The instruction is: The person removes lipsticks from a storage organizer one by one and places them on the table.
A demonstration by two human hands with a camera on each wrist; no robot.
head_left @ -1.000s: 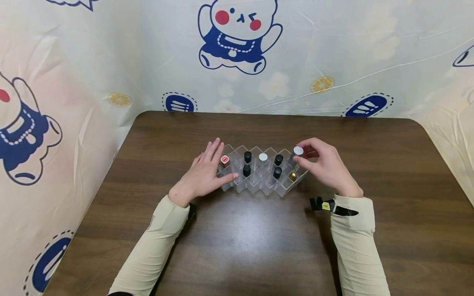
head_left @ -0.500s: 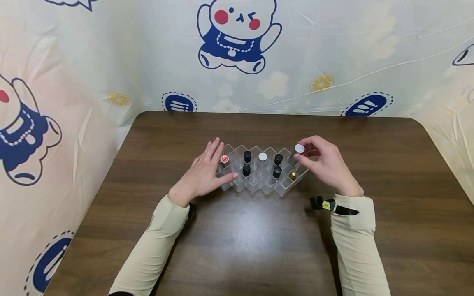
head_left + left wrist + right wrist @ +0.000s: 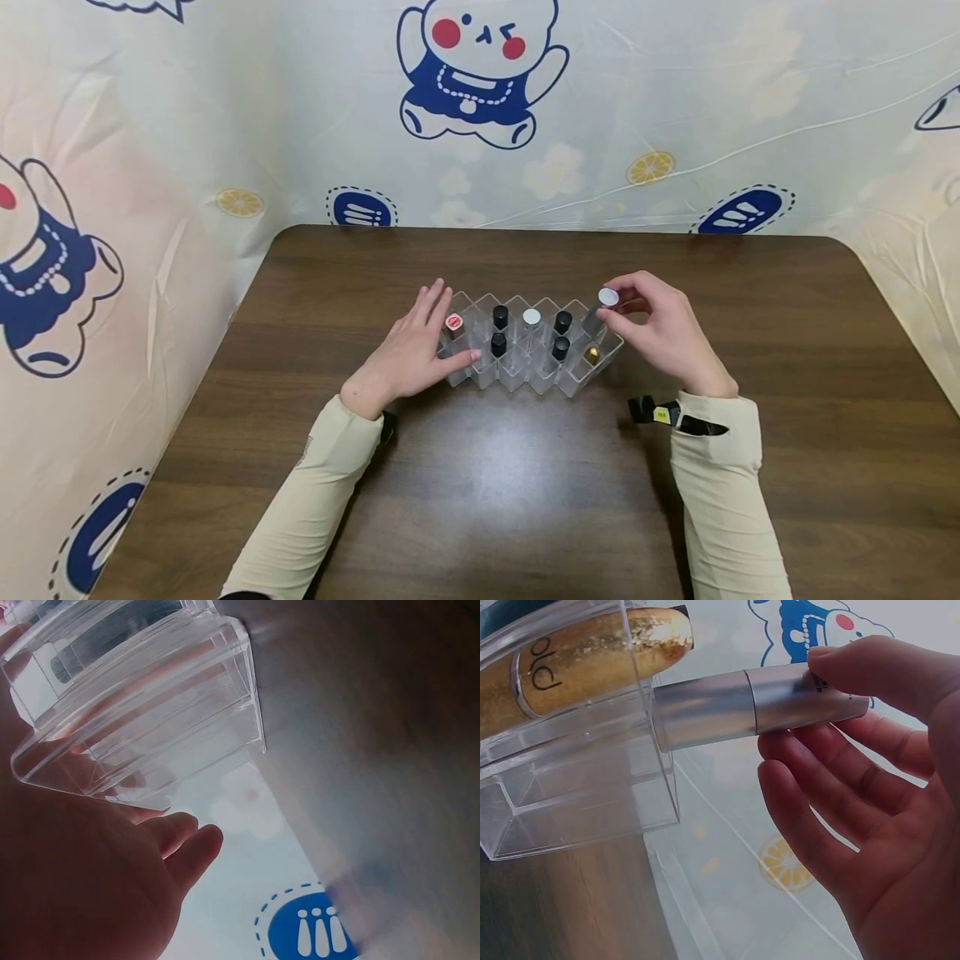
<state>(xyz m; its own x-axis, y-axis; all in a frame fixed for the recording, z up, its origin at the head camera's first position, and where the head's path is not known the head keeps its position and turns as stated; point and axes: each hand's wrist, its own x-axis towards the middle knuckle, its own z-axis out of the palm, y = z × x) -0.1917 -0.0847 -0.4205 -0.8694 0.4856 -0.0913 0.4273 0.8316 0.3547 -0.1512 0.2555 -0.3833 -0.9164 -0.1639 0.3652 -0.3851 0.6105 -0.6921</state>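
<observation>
A clear lipstick organizer (image 3: 513,377) with diamond-shaped compartments stands on the table. My right hand (image 3: 663,332) pinches a silver lipstick tube (image 3: 757,705) between thumb and fingers. The tube sits tilted at the organizer's far right corner, its lower end still within the compartment rim. A glittery gold lipstick (image 3: 592,664) stands in the compartment in front of it. My left hand (image 3: 405,358) lies against the organizer's left end, fingers extended, with the thumb along the front. Near those fingers is a red-topped tube (image 3: 453,323).
Several black-capped tubes (image 3: 500,317) and one with a pale top (image 3: 531,317) stand in other compartments. The dark wooden table (image 3: 510,492) extends around the organizer. A printed curtain (image 3: 300,100) hangs behind the table's back edge.
My right hand has risen slightly and shifted a little right, drawing the silver lipstick tube further up out of its compartment. The left hand has stayed in place.
</observation>
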